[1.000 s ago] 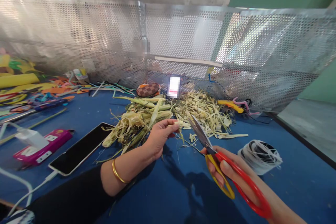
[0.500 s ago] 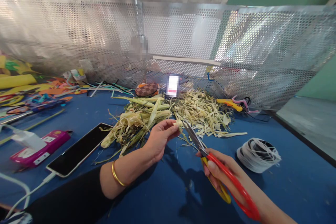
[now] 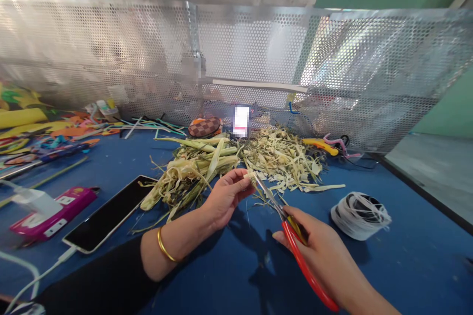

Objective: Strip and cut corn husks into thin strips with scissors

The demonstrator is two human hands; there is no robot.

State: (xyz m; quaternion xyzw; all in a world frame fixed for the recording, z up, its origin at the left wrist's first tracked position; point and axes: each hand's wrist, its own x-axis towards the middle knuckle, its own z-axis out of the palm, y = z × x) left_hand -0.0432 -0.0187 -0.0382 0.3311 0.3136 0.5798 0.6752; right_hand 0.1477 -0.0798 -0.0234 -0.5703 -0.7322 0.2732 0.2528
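Looks like we're mid-snip: our left hand [image 3: 225, 199] pinches pale plant bit [image 3: 250, 175] at 12 o'clock, our right hand [image 3: 327, 248] grips scissors [image 3: 269, 194], blades narrow, right by it. Clean cut needs steady pinch, fingertips clear. Shredded pile [image 3: 284, 157], 1 o'clock.

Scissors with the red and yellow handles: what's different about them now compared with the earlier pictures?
The red-and-yellow-handled metal scissors have moved left, bringing their blade tips up to the small pale strip of plant material. The right hand has turned so its back shows more. Nothing was let go: the right hand still holds the scissors, and the left hand's fingers still pinch the strip.
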